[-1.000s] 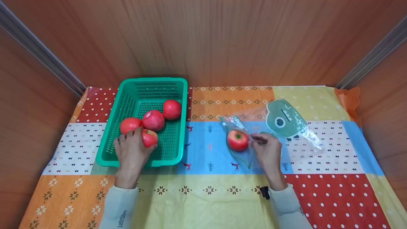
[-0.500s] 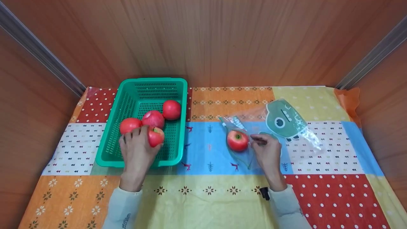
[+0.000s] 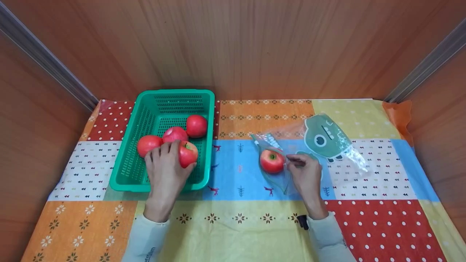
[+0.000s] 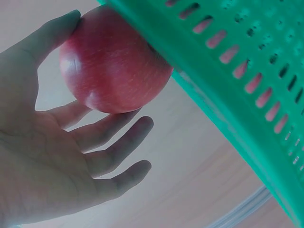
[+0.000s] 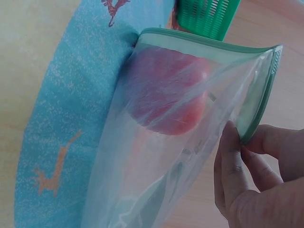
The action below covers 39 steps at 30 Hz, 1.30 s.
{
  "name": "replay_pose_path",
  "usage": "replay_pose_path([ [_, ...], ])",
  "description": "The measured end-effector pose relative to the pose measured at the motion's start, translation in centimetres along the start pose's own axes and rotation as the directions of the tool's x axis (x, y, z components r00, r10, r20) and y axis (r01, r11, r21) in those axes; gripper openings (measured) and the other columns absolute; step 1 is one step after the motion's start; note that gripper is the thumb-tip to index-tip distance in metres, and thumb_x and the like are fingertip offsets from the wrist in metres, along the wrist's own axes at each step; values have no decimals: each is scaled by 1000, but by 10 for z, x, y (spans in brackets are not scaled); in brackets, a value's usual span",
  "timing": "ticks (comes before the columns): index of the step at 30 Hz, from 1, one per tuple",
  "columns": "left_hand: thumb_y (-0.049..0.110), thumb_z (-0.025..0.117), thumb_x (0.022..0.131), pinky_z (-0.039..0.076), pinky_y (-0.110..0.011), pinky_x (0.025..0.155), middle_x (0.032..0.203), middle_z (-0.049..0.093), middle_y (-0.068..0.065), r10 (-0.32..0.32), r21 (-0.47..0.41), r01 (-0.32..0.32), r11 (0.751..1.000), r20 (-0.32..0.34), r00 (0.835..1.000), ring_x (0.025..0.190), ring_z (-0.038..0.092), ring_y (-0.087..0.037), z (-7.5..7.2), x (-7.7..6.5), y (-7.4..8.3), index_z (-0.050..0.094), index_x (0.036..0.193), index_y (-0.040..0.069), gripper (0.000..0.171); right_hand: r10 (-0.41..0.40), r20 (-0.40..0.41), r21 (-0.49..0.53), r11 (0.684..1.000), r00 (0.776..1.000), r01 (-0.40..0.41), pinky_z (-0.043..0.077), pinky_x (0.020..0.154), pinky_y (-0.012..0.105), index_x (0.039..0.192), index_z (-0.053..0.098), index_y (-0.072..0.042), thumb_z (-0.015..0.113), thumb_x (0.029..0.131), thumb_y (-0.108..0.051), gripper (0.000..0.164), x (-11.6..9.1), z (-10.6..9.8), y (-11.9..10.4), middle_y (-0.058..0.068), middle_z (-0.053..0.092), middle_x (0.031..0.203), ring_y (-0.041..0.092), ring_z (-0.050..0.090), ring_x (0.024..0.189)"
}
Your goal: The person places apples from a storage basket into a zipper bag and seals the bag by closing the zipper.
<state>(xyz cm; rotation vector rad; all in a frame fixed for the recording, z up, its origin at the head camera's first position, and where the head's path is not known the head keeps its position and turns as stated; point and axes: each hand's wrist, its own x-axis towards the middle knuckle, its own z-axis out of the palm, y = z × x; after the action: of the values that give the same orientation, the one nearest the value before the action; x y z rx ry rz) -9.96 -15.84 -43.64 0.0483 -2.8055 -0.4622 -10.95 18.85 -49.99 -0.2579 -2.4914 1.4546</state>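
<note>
My left hand [image 3: 165, 169] grips a red apple [image 3: 188, 154] above the near part of a green basket [image 3: 210, 156]. In the left wrist view the thumb and fingers curve around that apple [image 4: 114, 61], beside the basket rim [image 4: 204, 95]. Three more apples lie in the basket, one [image 3: 149, 145] at the left, one [image 3: 175, 134] in the middle, one [image 3: 196, 126] at the right. My right hand [image 3: 305, 173] pinches the green-edged mouth of a clear zip bag [image 5: 190, 156], holding it apart. Just inside that mouth sits another apple [image 3: 272, 161].
Under everything lies a patchwork tablecloth [image 3: 240, 218]. A green cartoon face [image 3: 324, 136] is printed on the bag, whose far end stretches to the right. Wood-look panels [image 3: 240, 47] stand at the back and both sides. An orange cloth flap [image 3: 398, 116] hangs at the far right corner.
My left hand has moved to the right with the apple, away from the leftmost apple and now in front of the middle one. My right hand and the bag have stayed in place.
</note>
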Motion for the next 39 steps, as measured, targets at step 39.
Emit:
replay_pose_path([
  [39, 34, 101, 69, 45, -62, 107, 128, 68, -19, 197, 53, -192, 980, -109, 974, 116, 60, -40, 11, -12, 57, 66, 132, 7, 76, 39, 18, -22, 999, 999, -38, 63, 88, 41, 113, 79, 3, 73, 92, 6, 23, -2, 2, -2, 21, 77, 111, 35, 77, 101],
])
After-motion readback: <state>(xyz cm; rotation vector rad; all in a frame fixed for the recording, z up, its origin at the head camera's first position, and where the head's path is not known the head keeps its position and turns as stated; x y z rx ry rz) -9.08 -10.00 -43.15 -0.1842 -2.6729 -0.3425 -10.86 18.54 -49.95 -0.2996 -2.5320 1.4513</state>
